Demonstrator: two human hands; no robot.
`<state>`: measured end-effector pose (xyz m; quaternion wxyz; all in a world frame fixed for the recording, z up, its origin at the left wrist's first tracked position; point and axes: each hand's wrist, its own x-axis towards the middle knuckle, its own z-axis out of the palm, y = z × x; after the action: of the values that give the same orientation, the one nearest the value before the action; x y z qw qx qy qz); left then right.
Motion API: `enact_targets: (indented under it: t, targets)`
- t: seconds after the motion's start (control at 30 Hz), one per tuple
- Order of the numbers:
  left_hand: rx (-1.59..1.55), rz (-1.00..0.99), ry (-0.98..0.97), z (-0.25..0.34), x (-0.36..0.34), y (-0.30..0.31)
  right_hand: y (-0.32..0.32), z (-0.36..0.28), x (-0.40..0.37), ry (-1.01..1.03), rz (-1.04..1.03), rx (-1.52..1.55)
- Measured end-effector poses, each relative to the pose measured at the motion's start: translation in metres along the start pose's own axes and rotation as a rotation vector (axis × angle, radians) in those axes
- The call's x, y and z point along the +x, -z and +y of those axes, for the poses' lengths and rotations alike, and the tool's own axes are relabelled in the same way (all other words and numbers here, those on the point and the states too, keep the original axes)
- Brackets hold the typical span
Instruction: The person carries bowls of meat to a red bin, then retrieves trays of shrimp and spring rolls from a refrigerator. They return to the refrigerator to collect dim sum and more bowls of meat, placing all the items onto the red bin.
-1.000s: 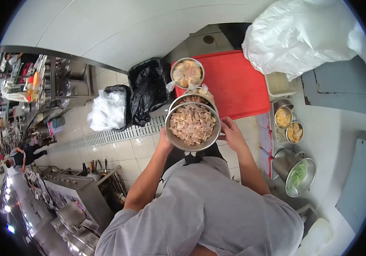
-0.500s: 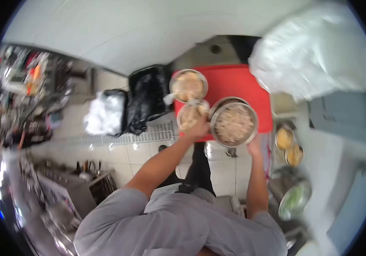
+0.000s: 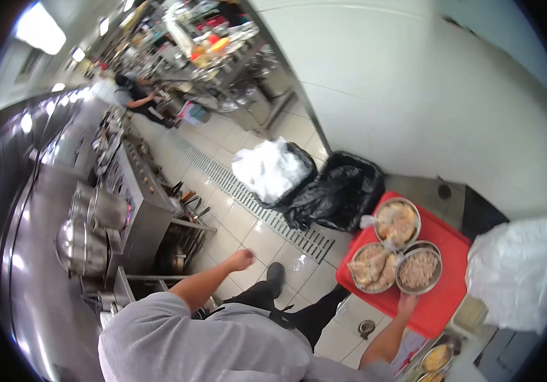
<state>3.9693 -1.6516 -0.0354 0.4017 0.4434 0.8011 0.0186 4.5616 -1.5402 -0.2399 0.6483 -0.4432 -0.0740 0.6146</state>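
Round stainless-steel bowl of chopped pale-pink meat, on a flat, rectangular red plastic top

Far left: one large silver-metal pot, near the range.

Left: the person's left hand, over the tiled floor, well apart from the right; fingers apparently curled, nothing visible in them. Beyond it, a long slotted metal floor drain.

Centre: one crumpled white plastic bag, beside one bin lined with glossy black plastic.

Right of centre: on the red top, one round metal bowl of large pale-yellow meat pieces and, behind it, one round metal bowl of pinkish-yellow meat. The chopped-meat bowl stands close beside both. Right hand at its near edge; fingertips hidden, so whether clamped or merely resting cannot be told.

Far right: one large, translucent white plastic sheet.

Handling note, by judgement: keep the bowl level, its base fully seated, its rim clear of its neighbours; support it low on the outer wall, fingers outside the food; release only once it sits steady.
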Motion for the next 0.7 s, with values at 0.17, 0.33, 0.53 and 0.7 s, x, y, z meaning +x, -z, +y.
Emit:
enact_targets:
  t: [0.17,0.33,0.53,0.7]
  targets:
    - [0.245,0.111,0.444,-0.177,-0.109,0.035,0.001,-0.011,-0.021,-0.203,0.099,-0.137]
    - [-0.54,0.046,0.64,-0.302,-0.156,-0.037,0.007,0.005,-0.033,-0.298,0.28,-0.453]
    - [-0.611,-0.026,0.185,-0.342,-0.121,-0.012,-0.067,0.123,-0.147,-0.439,0.217,-1.115]
    - [-0.905,0.07,0.31,-0.394,-0.023,0.063,-0.25,0.231,-0.182,-0.666,-0.218,-1.421]
